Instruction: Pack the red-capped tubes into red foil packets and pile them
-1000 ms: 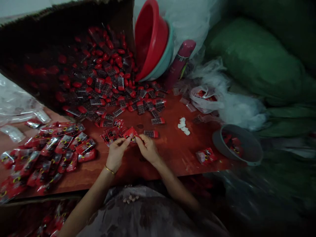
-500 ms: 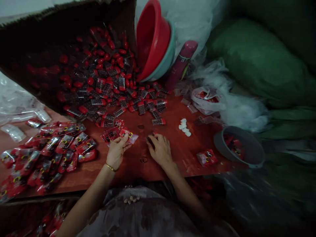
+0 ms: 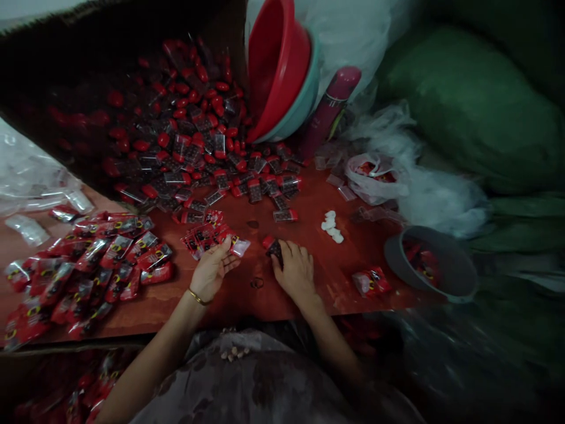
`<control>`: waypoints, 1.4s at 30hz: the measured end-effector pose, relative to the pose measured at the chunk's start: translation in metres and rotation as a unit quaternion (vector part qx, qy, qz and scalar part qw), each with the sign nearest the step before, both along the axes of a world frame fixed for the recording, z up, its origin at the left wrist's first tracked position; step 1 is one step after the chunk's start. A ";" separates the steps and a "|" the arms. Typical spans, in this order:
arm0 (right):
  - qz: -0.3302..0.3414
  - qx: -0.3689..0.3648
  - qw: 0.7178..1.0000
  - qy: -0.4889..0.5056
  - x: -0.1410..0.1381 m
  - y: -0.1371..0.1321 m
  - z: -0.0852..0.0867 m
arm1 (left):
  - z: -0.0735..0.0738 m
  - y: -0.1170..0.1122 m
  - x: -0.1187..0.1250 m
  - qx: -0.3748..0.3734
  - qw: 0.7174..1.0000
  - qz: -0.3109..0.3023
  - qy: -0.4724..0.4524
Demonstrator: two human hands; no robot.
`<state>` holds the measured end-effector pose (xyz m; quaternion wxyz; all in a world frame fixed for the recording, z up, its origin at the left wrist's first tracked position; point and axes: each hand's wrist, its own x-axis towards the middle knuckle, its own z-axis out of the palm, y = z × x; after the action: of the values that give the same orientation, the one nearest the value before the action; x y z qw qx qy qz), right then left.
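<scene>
My left hand (image 3: 213,269) pinches an open red-printed plastic pouch (image 3: 237,244) between thumb and fingers, just above the red table (image 3: 247,294). Behind it lies a small fan of the same empty pouches (image 3: 202,235). My right hand (image 3: 296,271) rests on the table with its fingers closed on a small clear case with a red cap (image 3: 272,245). A big heap of such red-capped cases (image 3: 194,153) spills from a tipped cardboard box (image 3: 88,70) at the back left.
Filled red pouches (image 3: 88,271) cover the table's left side. Red and teal basins (image 3: 282,70) lean at the back beside a maroon bottle (image 3: 329,112). White pellets (image 3: 331,227), one loose pouch (image 3: 371,281), a grey bowl (image 3: 430,262) and green sacks (image 3: 463,106) lie to the right.
Both hands held one pouch together; my right hand let go, moved right and closed on a red-capped case. My left hand keeps the pouch.
</scene>
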<state>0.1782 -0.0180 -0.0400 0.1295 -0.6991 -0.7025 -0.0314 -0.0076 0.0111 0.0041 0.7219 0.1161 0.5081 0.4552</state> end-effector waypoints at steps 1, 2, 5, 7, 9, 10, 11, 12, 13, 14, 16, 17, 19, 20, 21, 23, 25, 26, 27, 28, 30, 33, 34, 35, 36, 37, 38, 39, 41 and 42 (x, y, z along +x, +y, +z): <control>0.006 0.006 1.000 -0.004 0.002 0.001 -0.001 | 0.000 0.000 -0.001 -0.002 1.000 -0.001 0.000; 0.011 0.013 1.000 -0.001 0.005 0.001 -0.003 | 0.000 0.000 -0.002 -0.003 1.000 -0.002 -0.003; 0.028 0.030 0.997 0.071 0.013 -0.001 -0.005 | 0.001 0.000 0.000 -0.004 1.000 -0.006 -0.015; 0.042 0.019 0.982 0.182 0.016 -0.007 0.000 | 0.002 0.000 0.004 -0.003 1.000 -0.013 -0.017; 0.057 -0.034 0.944 0.322 0.016 -0.017 0.011 | 0.003 -0.001 0.007 0.003 1.000 -0.020 -0.008; 0.067 -0.071 0.917 0.387 0.015 -0.022 0.017 | 0.003 -0.001 0.008 0.008 1.000 -0.022 -0.001; 0.076 -0.106 0.888 0.442 0.013 -0.027 0.024 | 0.003 -0.002 0.009 0.015 1.000 -0.022 0.009; 0.084 -0.133 0.861 0.484 0.011 -0.032 0.030 | 0.002 -0.003 0.010 0.023 0.999 -0.022 0.021; 0.089 -0.147 0.841 0.513 0.009 -0.035 0.035 | 0.002 -0.003 0.010 0.033 0.999 -0.023 0.033; 0.092 -0.150 0.829 0.531 0.006 -0.038 0.039 | 0.002 -0.004 0.010 0.043 0.998 -0.024 0.045; 0.091 -0.141 0.821 0.546 0.001 -0.039 0.044 | 0.002 -0.006 0.011 0.064 0.995 -0.029 0.066; 0.091 -0.138 0.819 0.549 0.000 -0.039 0.044 | 0.003 -0.006 0.011 0.074 0.994 -0.032 0.072; 0.087 -0.144 0.812 0.559 -0.003 -0.036 0.044 | 0.004 -0.007 0.010 0.096 0.991 -0.043 0.079; 0.081 -0.152 0.805 0.568 -0.003 -0.035 0.043 | 0.005 -0.008 0.010 0.106 0.990 -0.050 0.080; 0.073 -0.162 0.796 0.579 -0.004 -0.034 0.041 | 0.005 -0.008 0.009 0.115 0.988 -0.057 0.082; 0.051 -0.179 0.778 0.600 -0.005 -0.032 0.039 | 0.005 -0.009 0.008 0.132 0.985 -0.069 0.082; 0.036 -0.190 0.761 0.619 -0.006 -0.031 0.037 | 0.006 -0.009 0.007 0.152 0.981 -0.081 0.092; 0.032 -0.194 0.755 0.625 -0.007 -0.031 0.037 | 0.006 -0.009 0.007 0.164 0.977 -0.088 0.100; 0.031 -0.195 0.751 0.630 -0.008 -0.031 0.036 | 0.007 -0.009 0.007 0.177 0.974 -0.092 0.108; 0.030 -0.195 0.748 0.634 -0.009 -0.031 0.036 | 0.008 -0.009 0.008 0.188 0.971 -0.094 0.115; 0.029 -0.190 0.747 0.636 -0.011 -0.031 0.036 | 0.009 -0.011 0.010 0.198 0.969 -0.095 0.114; 0.037 -0.172 0.763 0.622 -0.015 -0.031 0.034 | 0.010 -0.014 0.016 0.188 0.973 -0.088 0.102; 0.039 -0.161 0.774 0.612 -0.017 -0.030 0.033 | 0.009 -0.016 0.018 0.182 0.975 -0.084 0.097; 0.040 -0.143 0.787 0.599 -0.020 -0.030 0.031 | 0.008 -0.017 0.020 0.176 0.977 -0.078 0.091; 0.038 -0.118 0.804 0.582 -0.022 -0.030 0.029 | 0.007 -0.019 0.022 0.170 0.979 -0.069 0.085; 0.034 -0.090 0.822 0.562 -0.025 -0.029 0.027 | 0.005 -0.019 0.024 0.166 0.981 -0.059 0.077; 0.029 -0.060 0.839 0.540 -0.028 -0.028 0.025 | 0.004 -0.020 0.026 0.162 0.983 -0.050 0.070; 0.024 -0.033 0.854 0.519 -0.031 -0.027 0.023 | 0.003 -0.020 0.027 0.157 0.985 -0.039 0.064; 0.023 0.000 0.871 0.491 -0.037 -0.025 0.020 | 0.001 -0.021 0.029 0.138 0.989 -0.012 0.056; 0.029 0.002 0.875 0.483 -0.039 -0.025 0.019 | 0.000 -0.021 0.029 0.127 0.991 -0.004 0.047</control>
<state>0.1392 -0.0426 -0.0209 0.4554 -0.6064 -0.5721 0.3124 0.0216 -0.0100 0.0045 0.6782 0.2304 0.4792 0.5072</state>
